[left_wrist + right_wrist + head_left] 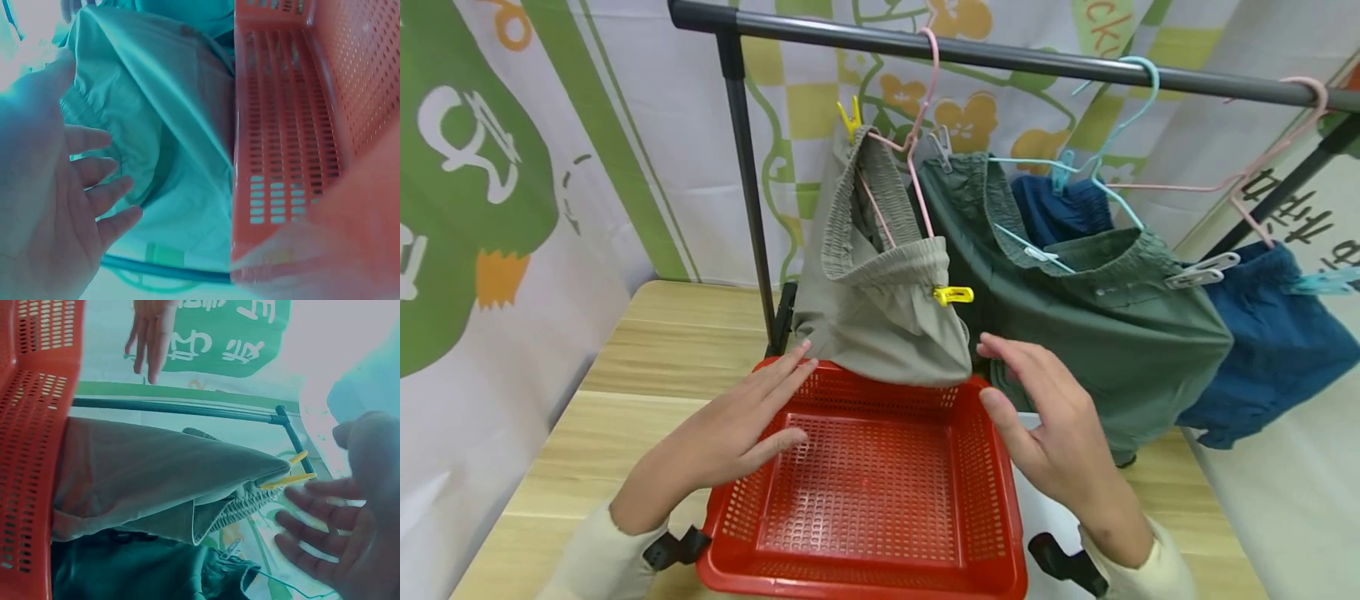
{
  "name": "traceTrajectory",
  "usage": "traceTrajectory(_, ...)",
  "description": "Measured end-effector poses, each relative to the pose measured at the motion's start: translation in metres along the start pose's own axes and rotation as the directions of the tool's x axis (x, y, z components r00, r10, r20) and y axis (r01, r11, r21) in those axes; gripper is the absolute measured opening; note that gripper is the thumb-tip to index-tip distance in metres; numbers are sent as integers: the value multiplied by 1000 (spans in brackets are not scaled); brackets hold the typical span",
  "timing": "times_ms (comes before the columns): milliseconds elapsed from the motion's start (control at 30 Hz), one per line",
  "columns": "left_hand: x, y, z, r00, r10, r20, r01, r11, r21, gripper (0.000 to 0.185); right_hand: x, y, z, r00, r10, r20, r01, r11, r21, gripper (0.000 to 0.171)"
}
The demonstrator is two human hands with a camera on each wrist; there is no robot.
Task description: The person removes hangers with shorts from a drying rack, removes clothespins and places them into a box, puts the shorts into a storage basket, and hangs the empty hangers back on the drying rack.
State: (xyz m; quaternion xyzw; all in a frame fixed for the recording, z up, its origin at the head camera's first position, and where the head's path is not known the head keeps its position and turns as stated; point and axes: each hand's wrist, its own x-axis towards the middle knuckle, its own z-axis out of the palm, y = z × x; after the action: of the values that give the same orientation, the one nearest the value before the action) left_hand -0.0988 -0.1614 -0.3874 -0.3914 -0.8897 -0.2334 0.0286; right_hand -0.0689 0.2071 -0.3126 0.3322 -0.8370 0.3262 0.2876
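Note:
My left hand (pixel 730 433) hovers over the left wall of a red plastic basket (pixel 861 492), fingers straight and holding nothing. On the opposite side, my right hand (pixel 1060 425) is raised near the basket's right edge, its fingers relaxed. Between and beyond the hands hang grey-beige shorts (pixel 880 321) with an elastic waistband, their lower part overlapping the basket's far rim. A pink hanger (pixel 922 117) carries them, with one yellow clothespin (pixel 953 295) on the near side of the waistband and another yellow clothespin (pixel 852 119) at the far side. In the right wrist view the fingers (pixel 315 550) are spread beside the waistband.
A black rail (pixel 880 40) on posts crosses the back. Dark green shorts (pixel 1097 325) hang on a light blue hanger (pixel 1138 92), with blue shorts (pixel 1292 333) farther right on a pink hanger (pixel 1318 100). A wooden table (pixel 647 367) and printed curtain (pixel 700 125) surround these.

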Motion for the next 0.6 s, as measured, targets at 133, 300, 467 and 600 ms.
traceTrajectory(133,-9,-4,-3,998,-59,-23,58,997,-54,77,6,5,3,989,125,73,-124,992,-25,47)
traceTrajectory(300,-21,-12,-3,990,-130,-47,126,988,-91,76,16,7,9,972,198,125,-194,980,-43,49)
traceTrajectory(467,-35,-21,2,978,-204,-48,195,970,-146,73,26,6,16,958,252,137,-244,967,-70,49)
traceTrajectory(600,-46,-26,9,968,-250,-30,239,950,-199,71,30,5,20,939,304,157,-290,951,-106,51)
